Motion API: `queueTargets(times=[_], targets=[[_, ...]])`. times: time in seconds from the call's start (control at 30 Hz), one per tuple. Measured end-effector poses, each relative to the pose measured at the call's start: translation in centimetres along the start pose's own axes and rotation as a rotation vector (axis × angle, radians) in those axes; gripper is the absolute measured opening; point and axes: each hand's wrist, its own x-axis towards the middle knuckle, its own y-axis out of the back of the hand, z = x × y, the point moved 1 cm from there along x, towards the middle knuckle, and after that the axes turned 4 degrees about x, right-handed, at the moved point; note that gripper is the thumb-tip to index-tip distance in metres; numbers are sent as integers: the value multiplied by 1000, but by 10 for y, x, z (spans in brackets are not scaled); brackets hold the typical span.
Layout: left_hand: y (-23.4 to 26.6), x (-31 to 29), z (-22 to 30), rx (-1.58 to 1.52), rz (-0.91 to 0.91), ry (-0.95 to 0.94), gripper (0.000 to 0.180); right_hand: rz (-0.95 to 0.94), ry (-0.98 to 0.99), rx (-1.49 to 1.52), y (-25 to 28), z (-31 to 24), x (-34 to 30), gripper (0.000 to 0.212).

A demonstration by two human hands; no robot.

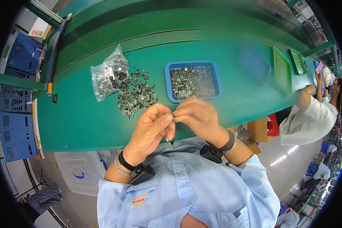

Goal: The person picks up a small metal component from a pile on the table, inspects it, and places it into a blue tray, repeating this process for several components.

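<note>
Thumbs and fingertips meet over a tiny dark metal part (173,117). My left hand (150,127) pinches it from one side, and my right hand (200,116) from the other. Its exact kind is too small to make out. Just beyond my left hand, a loose pile of small black-and-silver parts (136,95) is spread over the green table (231,102). Touching the pile, a clear plastic bag (102,81) holds more dark pieces. A blue tray (168,81) of many small metal parts lies just beyond my right hand.
Green trays (282,68) sit at the right end of the table. Beside them works another person in a white top (309,119). Cardboard boxes (257,130) stand below the right edge, and a clear lidded bin (78,171) below the left. Blue racks (17,133) line the left.
</note>
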Motion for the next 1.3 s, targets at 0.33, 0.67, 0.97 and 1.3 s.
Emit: queueTargets(times=[0.33,0.67,0.97,1.3], targets=[[-3,0,-2,-72,-51,-7,19,22,-82,127,1,0,-1,9],[-3,1,-1,35,-9,-34,12,42,-82,73,0,-1,-1,9],[6,-2,-6,28,9,23,16,71,-120,-258,35,10,12,14],[51,-27,-6,23,141,56,16,-297,146,-730,8,32,73,15]])
